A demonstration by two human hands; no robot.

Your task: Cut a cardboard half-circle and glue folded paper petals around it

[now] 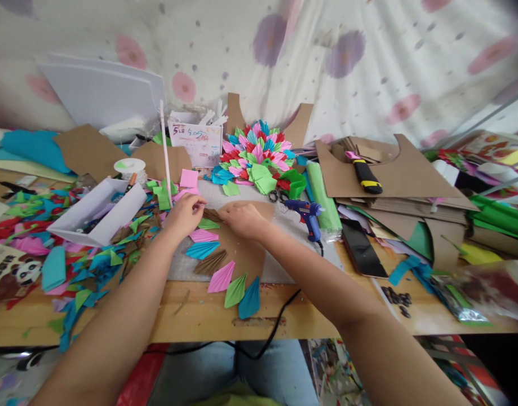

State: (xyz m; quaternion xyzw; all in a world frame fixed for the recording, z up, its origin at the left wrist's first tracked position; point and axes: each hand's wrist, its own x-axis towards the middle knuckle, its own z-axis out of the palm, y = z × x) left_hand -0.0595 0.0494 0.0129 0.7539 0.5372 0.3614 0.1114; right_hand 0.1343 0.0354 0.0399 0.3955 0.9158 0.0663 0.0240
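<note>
My left hand [185,215] and my right hand [242,219] meet over a round brown cardboard piece [246,251] in the middle of the table. Both pinch a small brown folded paper leaf [212,215] at the cardboard's upper left edge. Folded paper leaves in green [235,290], pink [221,278] and blue [202,249] fan out along the cardboard's left and lower rim. Behind the hands lies a finished multicoloured paper-leaf disc [256,151].
A blue hot glue gun [308,215] lies right of the hands, its black cord running over the table's front edge. A white open box [98,211] and coloured paper scraps are at left. Stacked cardboard [394,175] with a yellow-black utility knife [364,173] is at right. Small scissors [277,195] lie behind.
</note>
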